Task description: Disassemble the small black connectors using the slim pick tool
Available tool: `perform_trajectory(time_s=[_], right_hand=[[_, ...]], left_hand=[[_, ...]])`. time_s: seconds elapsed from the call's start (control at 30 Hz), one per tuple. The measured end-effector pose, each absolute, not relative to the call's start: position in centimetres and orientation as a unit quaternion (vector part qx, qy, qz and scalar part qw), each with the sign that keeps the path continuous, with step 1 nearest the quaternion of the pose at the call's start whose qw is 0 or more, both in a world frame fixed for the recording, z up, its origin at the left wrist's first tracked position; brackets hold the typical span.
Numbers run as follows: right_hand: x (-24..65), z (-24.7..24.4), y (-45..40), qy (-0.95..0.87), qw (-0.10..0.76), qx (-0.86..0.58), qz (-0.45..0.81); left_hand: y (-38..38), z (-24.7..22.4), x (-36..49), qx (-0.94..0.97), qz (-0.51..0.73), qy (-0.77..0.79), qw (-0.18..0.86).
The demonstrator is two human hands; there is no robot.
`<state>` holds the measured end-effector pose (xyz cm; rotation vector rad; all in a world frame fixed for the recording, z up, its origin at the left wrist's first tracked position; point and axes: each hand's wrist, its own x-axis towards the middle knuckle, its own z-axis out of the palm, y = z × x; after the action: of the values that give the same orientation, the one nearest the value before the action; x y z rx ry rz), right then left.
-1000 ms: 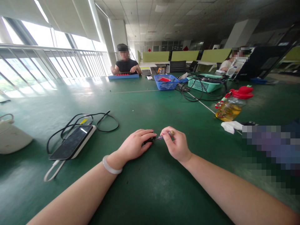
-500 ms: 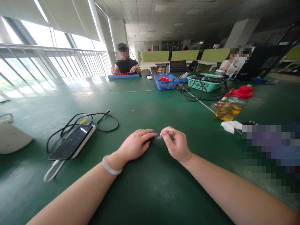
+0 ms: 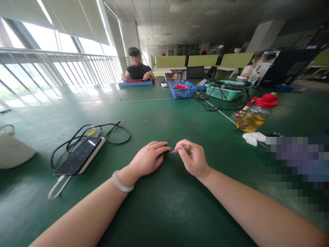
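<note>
My left hand (image 3: 147,157), with a pale bracelet at the wrist, lies low on the green table, fingers curved down over a small dark thing mostly hidden beneath them. In my right hand (image 3: 194,157), thumb and fingers are closed round a slim purple tool with a gold end (image 3: 188,146), which looks like a small screwdriver. Its thin tip points left and meets the dark thing at my left fingertips. What exactly the dark thing is stays hidden.
To the left lie a black phone-like device (image 3: 78,156) with cables and a white pouch-shaped thing (image 3: 15,151). A red-lidded bottle (image 3: 252,118) stands at right. Farther back are a blue basket (image 3: 182,92), a green basket (image 3: 223,93) and a person (image 3: 138,71) with a blue tray (image 3: 136,83).
Both hands stay nearly in place. My left fingertips have shifted very slightly left, and the purple tool has turned a little in my right fingers.
</note>
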<state>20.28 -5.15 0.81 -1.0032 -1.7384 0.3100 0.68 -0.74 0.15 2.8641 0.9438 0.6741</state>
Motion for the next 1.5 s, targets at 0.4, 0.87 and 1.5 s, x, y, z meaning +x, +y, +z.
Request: perform_trajectory(time_s=[0.4,0.87,1.5], right_hand=[[20.26,1.03,-5.25,-0.732,0.522,-0.419,0.129],[20.22,0.93,-5.07,-0.735,0.529,-0.404,0.132],[20.23,1.16,-5.32,-0.747,0.523,-0.393,0.122]], left_hand=[[-0.69,0.10,0.62,0.930,0.197,0.311,0.011],[-0.57,0.02,0.56,0.933,0.194,0.304,-0.008],[-0.53,-0.19,0.57,0.927,0.226,0.294,0.054]])
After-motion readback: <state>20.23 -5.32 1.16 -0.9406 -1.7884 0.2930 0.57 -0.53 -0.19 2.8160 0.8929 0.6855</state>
